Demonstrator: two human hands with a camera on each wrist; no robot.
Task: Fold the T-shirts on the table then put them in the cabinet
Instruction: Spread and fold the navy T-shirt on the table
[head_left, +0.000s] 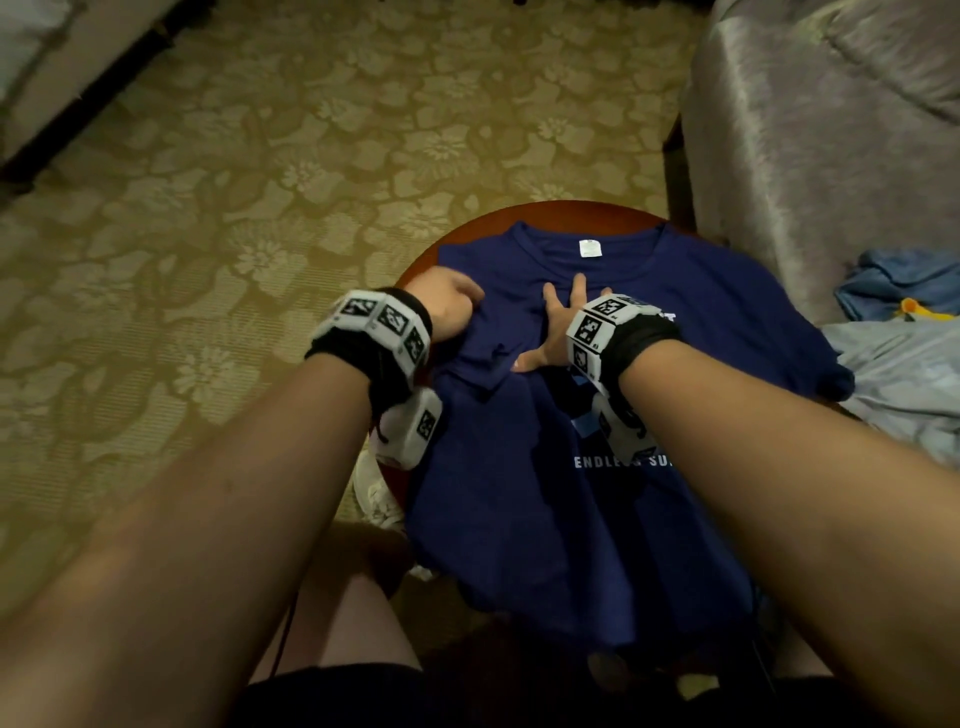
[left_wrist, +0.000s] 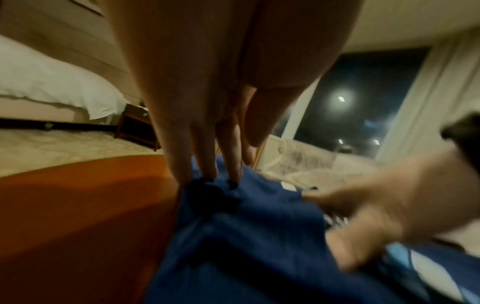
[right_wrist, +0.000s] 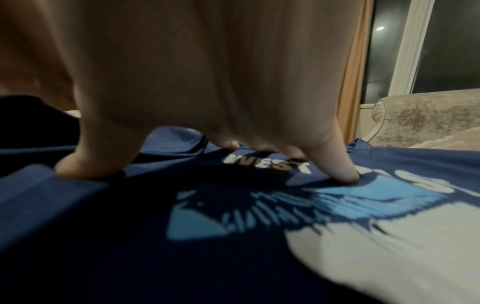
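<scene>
A navy blue T-shirt (head_left: 561, 519) lies face up across a small round wooden table (head_left: 550, 210), its collar toward the far edge and its hem hanging over the near edge toward the person's lap. A small white label sits inside the neckline. The chest carries a white and light-blue graphic with white lettering; "WEST" reads above it in the right wrist view, and a partly covered line beginning "ENDLE" runs beneath it in the head view. The shirt's left sleeve side is bunched and creased, folded partway inward over the body, while the other sleeve spreads out toward the table's right edge.

The left hand (head_left: 449, 306) grasps the gathered fabric at that left shoulder, fingers (left_wrist: 207, 168) curled down and pinching a dark ridge of cloth, just beside the bare table rim. The right hand (head_left: 558, 325) lies spread on the chest below the collar, fingers straight, fingertips (right_wrist: 342, 174) and thumb pressing the cloth flat beside the fold.

A pale grey garment (head_left: 904, 384) lies at the table's right side, touching the spread sleeve. Beyond it, a light blue cloth (head_left: 898, 280) is heaped on a grey upholstered armchair (head_left: 810, 130). Floral patterned carpet (head_left: 260, 208) surrounds the table.
</scene>
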